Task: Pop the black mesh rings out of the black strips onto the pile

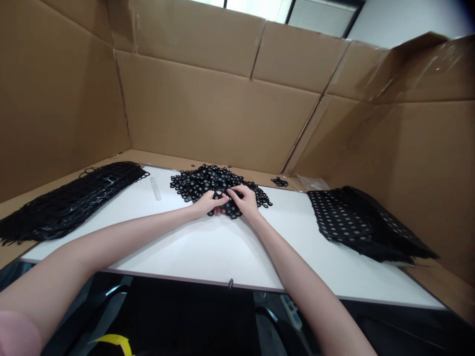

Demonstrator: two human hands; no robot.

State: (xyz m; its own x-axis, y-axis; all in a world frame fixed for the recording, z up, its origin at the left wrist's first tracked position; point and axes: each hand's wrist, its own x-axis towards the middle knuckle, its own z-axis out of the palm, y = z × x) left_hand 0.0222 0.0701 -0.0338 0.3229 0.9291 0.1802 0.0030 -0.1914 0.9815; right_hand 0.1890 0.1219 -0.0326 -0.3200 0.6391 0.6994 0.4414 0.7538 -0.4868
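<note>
Pink sleeve first, well this side of the left hand, and a yellow strip flashing against the darkness below the table. Up to the white tabletop, smooth and pale, a small dark ring right at its front edge, nearer than both hands. And here's the action! Left hand closed with its thumb across the front, right hand pinching with bent fingers, both gripping a black holed piece between them; it's crowded in there, so exactly where each fingertip lands is hard to call. Just beyond the hands, touching distance, spreads a pile of black rings. Out left of the left hand, a clear tube, then a stack of black netted strips. Over to the right of the right hand, black perforated sheets lie heaped, with a ring cluster and clear plastic farther back. Past it all, taped cardboard walls box in three sides, and high behind the hands, a bright window meets a pale wall.
</note>
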